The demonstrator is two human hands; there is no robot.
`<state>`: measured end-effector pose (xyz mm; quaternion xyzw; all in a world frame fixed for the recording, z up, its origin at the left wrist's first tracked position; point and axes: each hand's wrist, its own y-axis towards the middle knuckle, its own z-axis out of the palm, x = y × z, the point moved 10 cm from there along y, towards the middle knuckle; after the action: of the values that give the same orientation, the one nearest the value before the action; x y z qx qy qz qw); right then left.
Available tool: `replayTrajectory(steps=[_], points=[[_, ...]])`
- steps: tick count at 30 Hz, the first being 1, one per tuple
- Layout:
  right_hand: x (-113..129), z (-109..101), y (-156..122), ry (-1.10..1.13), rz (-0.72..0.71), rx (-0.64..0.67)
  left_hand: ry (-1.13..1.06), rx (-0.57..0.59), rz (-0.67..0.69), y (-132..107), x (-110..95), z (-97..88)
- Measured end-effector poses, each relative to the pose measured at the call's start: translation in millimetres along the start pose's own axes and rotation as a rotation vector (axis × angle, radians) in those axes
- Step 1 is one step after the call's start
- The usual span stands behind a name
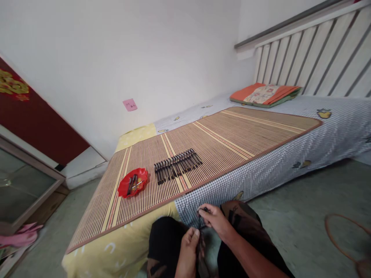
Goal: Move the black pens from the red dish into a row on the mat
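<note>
My right hand (213,217) is closed in a pinch, with a small dark piece (206,209) showing at its fingertips. Just below and to its left, my left hand (189,241) has thumb and fingers pressed together. Something thin and dark runs between the two hands, too small to name, and what my left fingers hold is hidden. Both hands are above my knees at the bed's front edge. On the bamboo mat (220,143) beyond them lies a row of slim dark pen-like pieces (176,165). A red dish (120,189) to its left holds a few similar pieces and a thin pale stick.
The bed has a checked and yellow sheet (107,255). A folded orange cloth (246,92) lies near the white slatted headboard (313,50). A pink note (130,104) is on the wall. Pink cloth (21,236) is at lower left, an orange cable (333,235) on the floor at right.
</note>
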<state>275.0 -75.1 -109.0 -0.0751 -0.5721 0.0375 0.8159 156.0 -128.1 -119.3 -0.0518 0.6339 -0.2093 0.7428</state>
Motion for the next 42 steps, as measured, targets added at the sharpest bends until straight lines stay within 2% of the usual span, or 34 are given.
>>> replayTrajectory(steps=[3, 8, 10, 12, 16, 20, 23, 30, 36, 38, 42], points=[[17, -22, 4, 0.077, -0.062, -0.122, 0.065, 0.008, 0.023, -1, -5, -0.2], [66, -79, -6, 0.31, -0.229, -0.394, 0.121, 0.014, 0.011, -4, -8, 0.4], [78, -89, -13, 0.336, -0.246, -0.426, 0.059, -0.007, 0.002, -6, -10, 0.8], [78, -83, -16, 0.318, -0.207, -0.373, -0.054, -0.028, -0.01, -7, -13, 2.0], [46, -41, -17, 0.261, -0.076, -0.2, -0.243, -0.047, -0.02, -6, -21, 5.9], [11, 0, -18, 0.201, 0.003, -0.068, -0.262, -0.029, -0.004, -8, -30, 8.4], [3, 16, -19, 0.189, 0.017, 0.003, -0.252, -0.047, 0.021, -10, -33, 4.1], [16, 13, -18, 0.037, -0.046, -0.063, -0.242, -0.101, 0.087, -6, -34, -6.6], [43, -2, -19, -0.118, -0.098, -0.151, -0.231, -0.133, 0.138, -1, -35, -13.9], [49, -1, -19, -0.206, -0.085, -0.135, -0.198, -0.136, 0.156, 1, -39, -14.9], [60, 15, -17, -0.385, -0.103, -0.034, -0.132, -0.079, 0.232, 10, -57, -5.8]])
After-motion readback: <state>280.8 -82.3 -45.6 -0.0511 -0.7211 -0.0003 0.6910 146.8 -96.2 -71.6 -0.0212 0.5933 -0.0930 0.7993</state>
